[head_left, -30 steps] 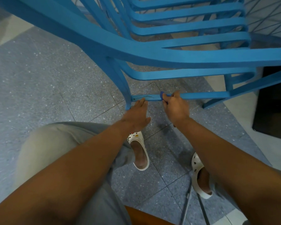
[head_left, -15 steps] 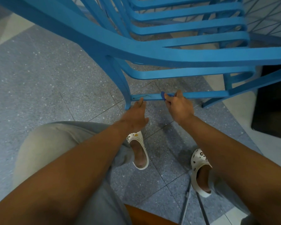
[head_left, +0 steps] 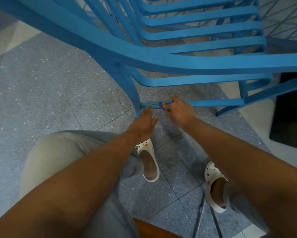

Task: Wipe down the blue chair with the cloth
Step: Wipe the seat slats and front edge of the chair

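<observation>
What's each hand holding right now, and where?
The right hand grips a dark blue cloth against the blue chair's low crossbar; only one end shows. The left hand holds nothing, fingertips near that bar.

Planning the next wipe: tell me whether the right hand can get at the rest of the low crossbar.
Probably yes. The right hand already pinches the cloth on the low crossbar, whose rightward stretch looks unobstructed.

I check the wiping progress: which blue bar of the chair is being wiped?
The lowest bar, near the floor; the right hand presses the cloth on it.
</observation>
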`<act>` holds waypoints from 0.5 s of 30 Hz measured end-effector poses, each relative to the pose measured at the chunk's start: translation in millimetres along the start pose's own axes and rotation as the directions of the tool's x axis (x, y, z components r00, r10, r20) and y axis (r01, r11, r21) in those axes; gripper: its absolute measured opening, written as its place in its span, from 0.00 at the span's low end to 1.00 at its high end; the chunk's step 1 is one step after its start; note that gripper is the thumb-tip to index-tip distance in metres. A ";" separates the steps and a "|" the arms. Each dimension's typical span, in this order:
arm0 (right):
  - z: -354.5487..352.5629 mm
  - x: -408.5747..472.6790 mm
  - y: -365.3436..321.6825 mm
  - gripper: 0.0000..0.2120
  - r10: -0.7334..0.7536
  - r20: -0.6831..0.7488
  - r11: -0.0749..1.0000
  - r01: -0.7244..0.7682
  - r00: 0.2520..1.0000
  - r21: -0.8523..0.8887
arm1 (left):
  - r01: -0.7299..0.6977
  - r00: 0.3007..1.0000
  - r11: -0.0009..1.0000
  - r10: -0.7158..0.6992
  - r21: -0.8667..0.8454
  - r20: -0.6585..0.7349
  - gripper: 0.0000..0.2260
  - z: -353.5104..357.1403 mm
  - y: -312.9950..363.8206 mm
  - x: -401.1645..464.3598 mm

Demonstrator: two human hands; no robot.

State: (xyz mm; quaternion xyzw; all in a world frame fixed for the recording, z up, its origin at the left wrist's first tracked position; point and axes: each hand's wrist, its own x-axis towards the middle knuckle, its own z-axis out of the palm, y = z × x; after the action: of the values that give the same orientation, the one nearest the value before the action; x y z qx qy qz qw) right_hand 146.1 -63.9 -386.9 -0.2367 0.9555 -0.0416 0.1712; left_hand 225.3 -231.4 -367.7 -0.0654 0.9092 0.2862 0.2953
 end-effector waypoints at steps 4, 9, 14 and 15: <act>0.9 -13.1 21.4 0.16 0.040 -0.018 0.999 -0.039 0.999 0.037 | -0.011 1.000 1.000 0.011 0.006 -0.003 0.28 3.6 -3.5 3.2; 8.7 -2.7 -8.6 0.17 0.053 -0.044 0.997 -0.050 0.998 0.060 | -0.028 0.999 1.000 0.028 -0.001 -0.044 0.29 7.5 0.3 0.8; 7.1 9.6 -32.5 0.16 0.052 -0.049 0.976 -0.040 0.997 0.215 | 0.043 0.966 0.986 -0.083 -0.163 -0.245 0.22 -2.1 -1.9 -8.3; 7.1 11.6 -31.0 0.16 0.024 -0.035 0.984 -0.018 0.999 0.176 | 0.086 0.949 0.978 -0.139 -0.191 -0.284 0.20 -5.0 -3.8 -10.4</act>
State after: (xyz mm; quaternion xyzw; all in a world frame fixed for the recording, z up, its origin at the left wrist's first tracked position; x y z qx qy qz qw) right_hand 152.5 -96.7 -392.1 -0.2099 0.9535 -0.1282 0.1744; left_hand 232.4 -237.9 -360.3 -0.1851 0.9089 0.3354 0.1648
